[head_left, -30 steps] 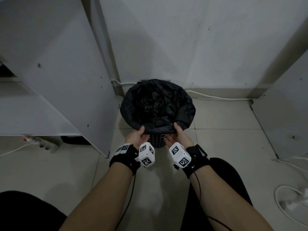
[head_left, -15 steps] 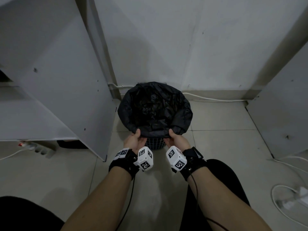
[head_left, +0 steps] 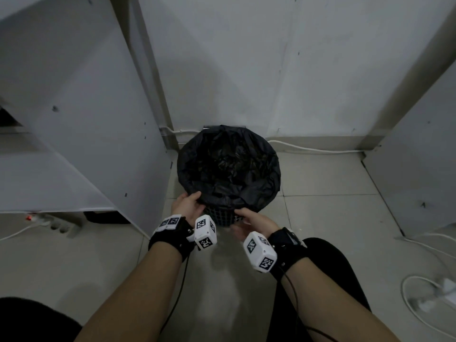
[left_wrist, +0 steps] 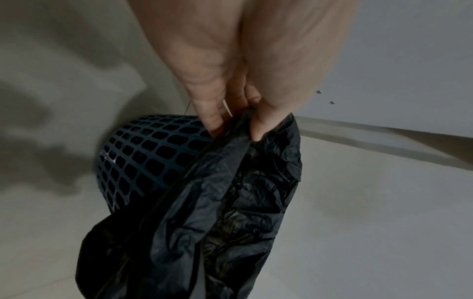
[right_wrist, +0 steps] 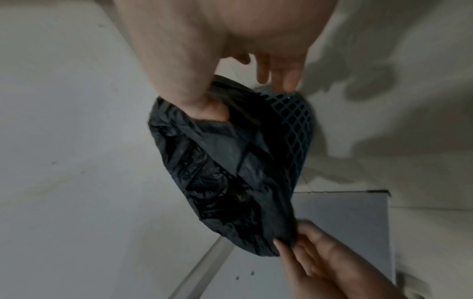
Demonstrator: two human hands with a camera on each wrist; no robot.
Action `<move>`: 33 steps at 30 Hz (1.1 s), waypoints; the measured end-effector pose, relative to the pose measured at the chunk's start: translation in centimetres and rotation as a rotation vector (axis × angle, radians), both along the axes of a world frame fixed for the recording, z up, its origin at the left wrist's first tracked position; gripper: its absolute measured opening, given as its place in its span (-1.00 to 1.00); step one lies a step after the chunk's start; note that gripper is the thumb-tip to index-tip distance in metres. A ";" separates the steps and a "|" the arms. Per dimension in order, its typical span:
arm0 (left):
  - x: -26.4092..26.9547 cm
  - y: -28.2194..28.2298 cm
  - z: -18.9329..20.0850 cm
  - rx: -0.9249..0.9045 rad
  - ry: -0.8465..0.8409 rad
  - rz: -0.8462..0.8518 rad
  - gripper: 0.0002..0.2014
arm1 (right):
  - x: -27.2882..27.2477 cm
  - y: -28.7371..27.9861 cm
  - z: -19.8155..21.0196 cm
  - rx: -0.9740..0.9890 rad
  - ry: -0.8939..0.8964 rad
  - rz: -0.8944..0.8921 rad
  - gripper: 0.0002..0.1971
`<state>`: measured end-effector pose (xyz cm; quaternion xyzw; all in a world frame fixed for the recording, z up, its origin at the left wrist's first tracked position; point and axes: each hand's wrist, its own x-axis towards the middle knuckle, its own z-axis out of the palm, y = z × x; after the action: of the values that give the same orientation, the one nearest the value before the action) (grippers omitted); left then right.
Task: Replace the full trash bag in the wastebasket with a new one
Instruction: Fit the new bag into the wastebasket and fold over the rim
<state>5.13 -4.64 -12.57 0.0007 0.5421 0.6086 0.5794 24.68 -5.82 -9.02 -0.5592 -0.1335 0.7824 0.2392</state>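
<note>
Both hands are pinching thin bag (head_left: 228, 166) film at the wastebasket (head_left: 223, 215) rim, left hand (head_left: 188, 206) and right hand (head_left: 255, 222) fingers (left_wrist: 258, 123) gripping; yanking's probably risking a tear or tipping it.

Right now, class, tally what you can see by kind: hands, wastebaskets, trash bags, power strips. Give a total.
Hands: 2, left hand and right hand
Wastebaskets: 1, mesh wastebasket
Trash bags: 1, black trash bag
Power strips: 1, power strip
Total: 5
</note>
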 end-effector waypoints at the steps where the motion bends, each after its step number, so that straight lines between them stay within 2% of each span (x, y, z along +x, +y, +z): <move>1: -0.2 0.2 0.4 0.002 0.005 -0.007 -0.69 | 1.0 0.4 0.1 -0.010 -0.040 -0.004 -0.79; 2: -0.5 0.4 0.6 0.002 0.010 -0.001 -0.73 | 1.9 0.7 0.3 -0.001 -0.073 -0.066 -0.78; 4: -1.1 0.4 0.8 0.015 0.023 0.011 -0.79 | 3.1 1.9 0.2 0.047 -0.141 -0.265 -0.61; 5: -1.4 0.4 0.8 0.018 0.027 0.017 -0.77 | 3.3 2.5 0.4 0.077 -0.140 -0.310 -0.56; 8: -1.6 0.4 0.6 0.018 0.048 0.047 -0.71 | 2.5 4.1 1.2 0.131 -0.058 -0.254 -0.58; 10: -1.1 0.2 1.5 0.035 0.029 0.012 -0.86 | 1.8 4.7 1.1 0.153 -0.118 -0.232 -0.50; 12: -0.9 0.0 1.5 0.014 0.022 -0.028 -0.91 | 1.4 5.3 0.3 0.183 -0.197 -0.222 -0.38; 13: -1.0 -0.1 1.6 -0.002 0.026 -0.042 -0.87 | 1.2 5.5 0.1 0.201 -0.210 -0.231 -0.36; 15: -1.4 0.0 1.4 -0.018 0.050 -0.030 -0.66 | 0.9 5.6 -0.5 0.210 -0.219 -0.254 -0.38; 17: -1.5 0.4 1.7 -0.020 0.054 0.010 -0.58 | 0.6 5.5 -1.1 0.201 -0.206 -0.253 -0.32; 18: -1.5 0.7 2.1 -0.031 0.057 0.029 -0.60 | 0.5 5.2 -1.5 0.198 -0.194 -0.256 -0.33; 21: -1.7 2.0 3.4 -0.049 0.111 0.079 -0.55 | -1.0 3.6 -1.6 0.186 -0.080 -0.299 -0.55; 24: -2.8 3.3 4.2 -0.038 0.132 0.098 -0.49 | -3.4 1.9 -1.8 0.180 -0.026 -0.313 -0.57; 27: -3.9 3.2 4.1 -0.050 0.145 0.014 -0.49 | -4.4 1.2 -1.2 0.163 -0.007 -0.286 -0.58; 29: -3.6 1.5 3.9 -0.084 0.167 -0.046 -0.60 | -3.8 0.7 -1.0 0.161 -0.012 -0.238 -0.61; 31: -2.3 -0.5 3.4 -0.132 0.165 -0.067 -0.81 | -2.3 0.2 -1.0 0.132 -0.027 -0.208 -0.81; 33: -0.4 -2.4 2.7 -0.192 0.118 -0.105 -0.76 | -1.0 -0.1 -1.5 0.084 -0.088 -0.248 -0.91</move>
<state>4.74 -7.07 -9.84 0.0096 0.6304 0.5216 0.5749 23.64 -5.89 -10.56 -0.5946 -0.1062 0.7155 0.3511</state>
